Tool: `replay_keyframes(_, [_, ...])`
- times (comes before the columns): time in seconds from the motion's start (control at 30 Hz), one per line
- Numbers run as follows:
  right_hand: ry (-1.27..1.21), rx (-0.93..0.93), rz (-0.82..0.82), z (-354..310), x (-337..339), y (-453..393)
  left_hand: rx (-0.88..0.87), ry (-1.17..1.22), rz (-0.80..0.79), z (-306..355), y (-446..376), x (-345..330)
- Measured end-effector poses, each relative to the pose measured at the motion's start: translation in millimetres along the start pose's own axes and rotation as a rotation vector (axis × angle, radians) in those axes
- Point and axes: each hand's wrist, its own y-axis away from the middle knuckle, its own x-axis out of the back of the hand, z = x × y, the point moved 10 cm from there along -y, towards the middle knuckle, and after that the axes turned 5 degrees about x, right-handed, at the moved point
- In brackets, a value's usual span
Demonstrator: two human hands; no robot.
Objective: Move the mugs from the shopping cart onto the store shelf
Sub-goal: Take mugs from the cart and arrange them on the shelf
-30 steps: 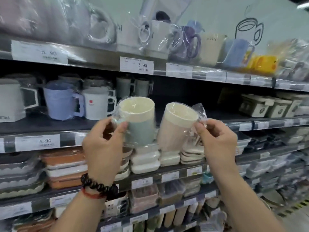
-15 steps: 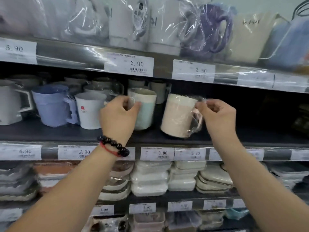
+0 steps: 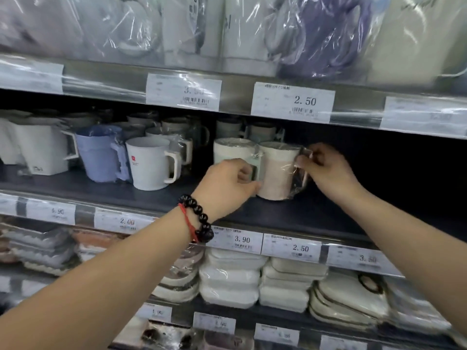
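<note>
Pink mug point(image 3: 276, 170) and green mug point(image 3: 233, 150) now rest on shelf point(image 3: 290, 213).

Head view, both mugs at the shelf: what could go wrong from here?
1. The pink mug seems tilted, with loose wrap bunched under the right hand; it could tip on release.
2. The green mug touches the pink one, its handle under the left hand; pulling out may drag either.
3. The white mug stands close left of that arm.
</note>
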Motion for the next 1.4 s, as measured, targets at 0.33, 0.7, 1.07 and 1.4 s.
replay_keyframes(0.33, [0.177,-0.001,-0.100,-2,-10,-10,0.260,0.196,0.020,-47,-48,15])
replay_keyframes(0.7, [0.246,-0.113,-0.023,32,-38,-60,0.409,0.204,0.124,-80,-101,-6])
replay_keyframes(1.07, [0.281,-0.099,0.017,40,-43,-70,0.436,0.198,0.176,-102,-143,-15])
replay_keyframes(1.4, [0.287,-0.091,0.004,39,-59,-87,0.473,0.304,0.138,-121,-155,-35])
